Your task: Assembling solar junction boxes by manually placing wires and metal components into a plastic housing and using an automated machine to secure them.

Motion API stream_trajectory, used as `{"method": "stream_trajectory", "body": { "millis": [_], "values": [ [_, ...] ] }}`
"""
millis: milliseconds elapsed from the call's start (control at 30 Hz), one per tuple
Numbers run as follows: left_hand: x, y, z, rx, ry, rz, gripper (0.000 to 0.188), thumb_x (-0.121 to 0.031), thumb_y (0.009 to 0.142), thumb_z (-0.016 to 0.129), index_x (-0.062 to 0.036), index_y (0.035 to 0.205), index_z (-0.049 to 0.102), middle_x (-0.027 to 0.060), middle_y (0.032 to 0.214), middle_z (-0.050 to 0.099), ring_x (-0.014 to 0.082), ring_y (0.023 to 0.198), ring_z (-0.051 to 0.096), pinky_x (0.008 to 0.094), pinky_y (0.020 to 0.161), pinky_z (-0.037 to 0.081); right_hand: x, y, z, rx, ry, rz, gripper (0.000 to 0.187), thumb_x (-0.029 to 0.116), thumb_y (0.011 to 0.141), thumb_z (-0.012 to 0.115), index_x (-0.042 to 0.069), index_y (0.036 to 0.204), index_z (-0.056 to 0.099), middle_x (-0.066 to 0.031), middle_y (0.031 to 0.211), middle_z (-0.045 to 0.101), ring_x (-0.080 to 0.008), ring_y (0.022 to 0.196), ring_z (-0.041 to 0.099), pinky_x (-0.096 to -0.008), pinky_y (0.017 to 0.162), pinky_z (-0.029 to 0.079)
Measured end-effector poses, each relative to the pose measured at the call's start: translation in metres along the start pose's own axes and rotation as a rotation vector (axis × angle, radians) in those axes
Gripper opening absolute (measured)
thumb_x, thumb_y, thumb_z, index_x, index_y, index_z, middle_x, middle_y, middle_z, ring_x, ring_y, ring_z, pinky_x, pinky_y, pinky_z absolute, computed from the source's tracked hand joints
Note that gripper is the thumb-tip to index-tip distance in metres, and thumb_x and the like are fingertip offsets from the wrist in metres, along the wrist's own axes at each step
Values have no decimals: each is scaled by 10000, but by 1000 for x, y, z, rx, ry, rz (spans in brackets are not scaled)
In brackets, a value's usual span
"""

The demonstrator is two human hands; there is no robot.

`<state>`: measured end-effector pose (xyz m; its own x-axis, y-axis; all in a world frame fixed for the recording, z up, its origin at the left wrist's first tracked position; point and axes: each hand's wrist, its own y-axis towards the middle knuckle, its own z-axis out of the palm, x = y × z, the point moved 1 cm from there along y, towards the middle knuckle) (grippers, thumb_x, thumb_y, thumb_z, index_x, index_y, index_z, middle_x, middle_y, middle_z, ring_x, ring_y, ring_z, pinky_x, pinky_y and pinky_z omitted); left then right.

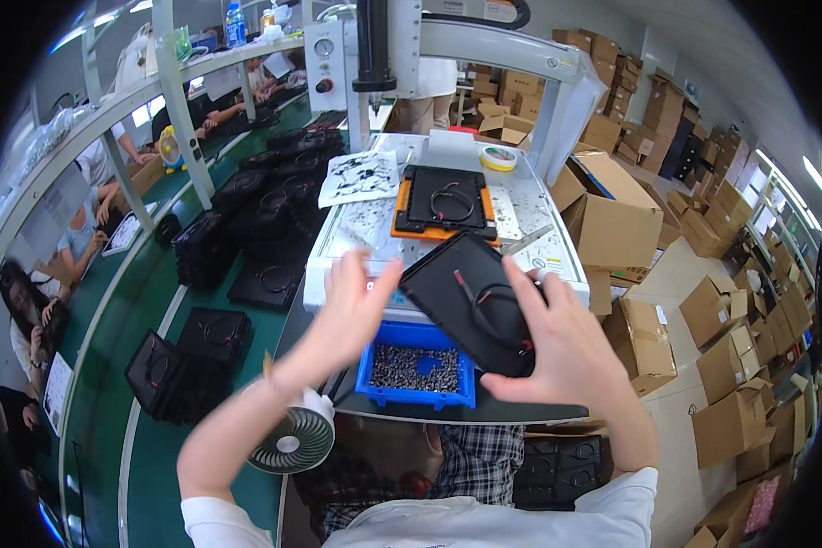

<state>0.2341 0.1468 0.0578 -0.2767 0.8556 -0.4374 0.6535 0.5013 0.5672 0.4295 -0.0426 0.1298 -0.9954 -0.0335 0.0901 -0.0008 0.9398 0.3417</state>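
My right hand (566,342) grips a flat black plastic case (461,288) by its right edge, with the thumb below and the fingers above. A black cable with a small red part lies on the case, which is tilted over the front of the white machine bed. My left hand (347,297) is raised just left of the case, apart from it, thumb and fingers spread and slightly blurred. Behind them, a similar black case (441,203) with a coiled cable sits in an orange fixture (399,221). A blue bin (416,399) of small metal screws is below the held case.
A black vertical tool head (373,55) hangs over the bed. Tape (498,159) and a speckled white sheet (360,177) lie on it. Black cases (215,333) are stacked on the green bench at left, near a small fan (289,442). Cardboard boxes (612,215) stand at right; people work at far left.
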Motion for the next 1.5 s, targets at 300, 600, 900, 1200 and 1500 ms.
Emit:
{"method": "stream_trajectory", "body": {
  "millis": [300, 600, 900, 1200, 1500],
  "values": [
    [15, 188, 47, 284, 124, -470, 1114, -798, 790, 435, 175, 1330, 387, 351, 1312, 471, 481, 1159, 520, 468, 1030, 376, -68, -27, -23, 10, -67, 342, 1124, 591, 614, 749, 9, 1468, 304, -243, 1065, 531, -391, 982, 563, -436, 847, 480],
    [-20, 214, 82, 378, 536, -675, 1295, -847, 596, 599, 45, 1462, 237, 306, 1312, 456, 413, 1203, 486, 548, 865, 475, -107, -23, -16, -20, -121, 572, 1117, 584, 613, 746, 32, 1478, 304, -232, 1065, 547, -363, 1020, 560, -411, 900, 452],
    [-1, 199, -16, 120, 444, -561, 1231, -809, 619, 608, 116, 1389, 353, 348, 1218, 553, 440, 1172, 548, 460, 959, 464, -76, 106, 20, -27, -97, 565, 1174, 710, 630, 667, 27, 1490, 252, -349, 1203, 506, -454, 1116, 535, -465, 952, 458],
    [-6, 115, -95, 175, 469, -600, 1156, -769, 636, 619, 127, 1334, 406, 357, 1161, 571, 454, 1126, 570, 450, 923, 494, -16, 195, 75, 82, -57, 730, 1220, 764, 664, 627, -18, 1495, 195, -355, 1300, 431, -470, 1180, 474, -472, 982, 435],
    [-5, 77, -103, 209, 486, -568, 1208, -740, 631, 617, 114, 1424, 299, 382, 1193, 526, 450, 1163, 528, 435, 933, 480, -8, 209, 67, 255, -70, 826, 1171, 761, 698, 591, 29, 1514, 178, -322, 1436, 333, -473, 1315, 363, -593, 1062, 324]
  ]
}}
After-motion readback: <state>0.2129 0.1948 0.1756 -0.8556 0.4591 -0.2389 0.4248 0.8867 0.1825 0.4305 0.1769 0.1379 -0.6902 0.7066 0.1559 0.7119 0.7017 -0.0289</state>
